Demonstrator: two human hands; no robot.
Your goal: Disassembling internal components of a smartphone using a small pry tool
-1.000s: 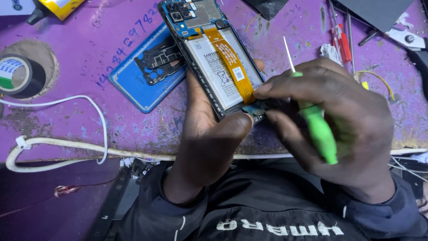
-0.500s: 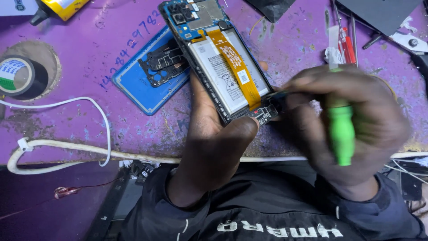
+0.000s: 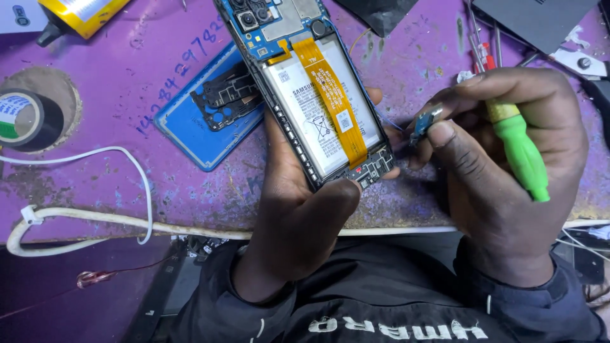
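Left hand: the left hand cradles an opened phone from below, fingers wrapped round its edges, thumb pressed on the bottom end and fingertips showing past the right side.
Opened phone: back cover off, tilted with its top toward the far edge of the surface; a blue circuit board sits at the top with camera lenses.
Battery label: a white rectangular battery fills the phone's middle, printed with dark text and small symbols.
Orange ribbon: an orange flex cable runs lengthwise over the battery, carrying a small white square sticker near its lower part.
Right hand: the right hand is just to the right of the phone, thumb and forefinger pinching a small dark part close to the phone's lower right corner.
Green tool: a green-handled screwdriver lies tucked in the same hand, held by the curled remaining fingers, handle pointing down to the right.
Blue cover: a blue phone back cover lies flat on the purple surface left of the phone, with a black plastic frame resting on it.
Writing: blue handwritten digits slant across the surface beside the cover.
Tape roll: a black tape roll with a white-and-green label stands at the far left.
Yellow bottle: a yellow bottle with a black nozzle lies at the top left.
Cable: a white cable loops along the near edge.
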